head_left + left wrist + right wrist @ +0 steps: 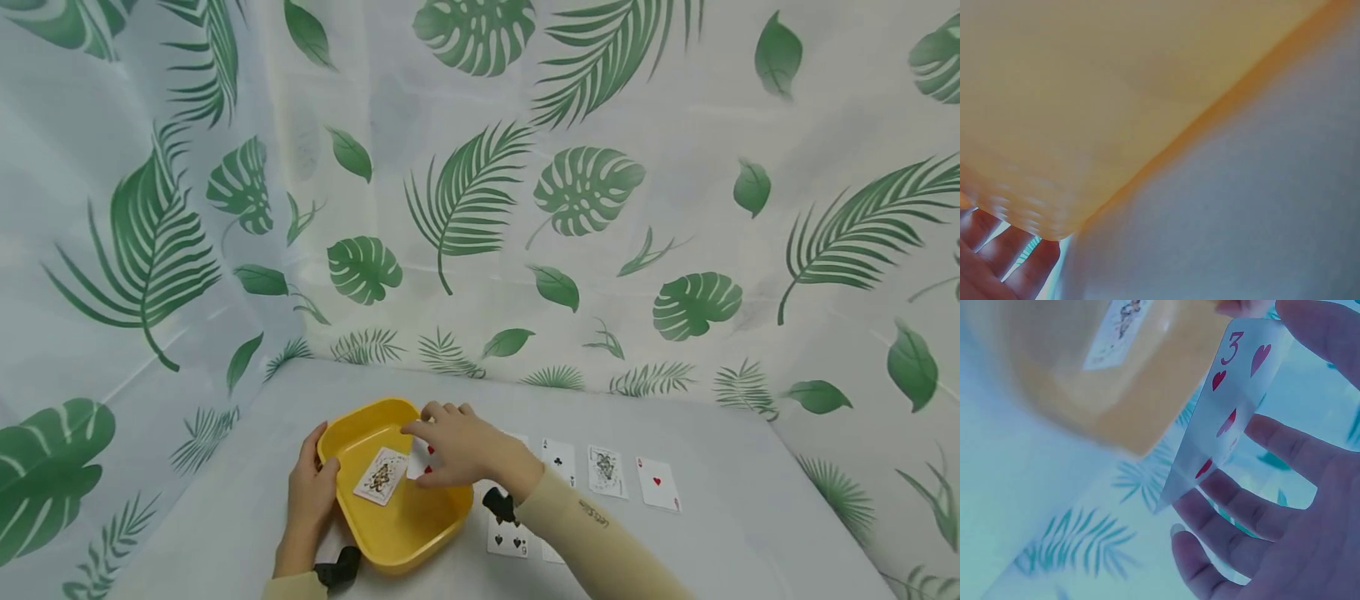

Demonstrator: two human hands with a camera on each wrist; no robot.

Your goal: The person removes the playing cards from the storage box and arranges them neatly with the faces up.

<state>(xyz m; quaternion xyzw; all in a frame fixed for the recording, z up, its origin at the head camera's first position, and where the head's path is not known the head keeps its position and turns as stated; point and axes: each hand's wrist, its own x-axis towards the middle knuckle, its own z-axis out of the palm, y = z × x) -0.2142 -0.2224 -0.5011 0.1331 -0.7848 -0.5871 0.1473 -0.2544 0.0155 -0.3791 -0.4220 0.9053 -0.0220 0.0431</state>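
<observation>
My left hand grips the left side of a yellow plastic tray, thumb at the rim. In the left wrist view its fingers lie against the tray's outer side. Inside the tray lies a joker card, face up. Over the tray's right part, my right hand pinches a three of hearts between thumb and fingers. The right wrist view shows that playing card upright on edge, its face toward the camera, with the fingers behind it.
Face-up cards lie on the white table right of the tray: an ace of hearts, another joker, a clubs card and a spades card. My right forearm covers some. Leaf-printed sheeting stands behind.
</observation>
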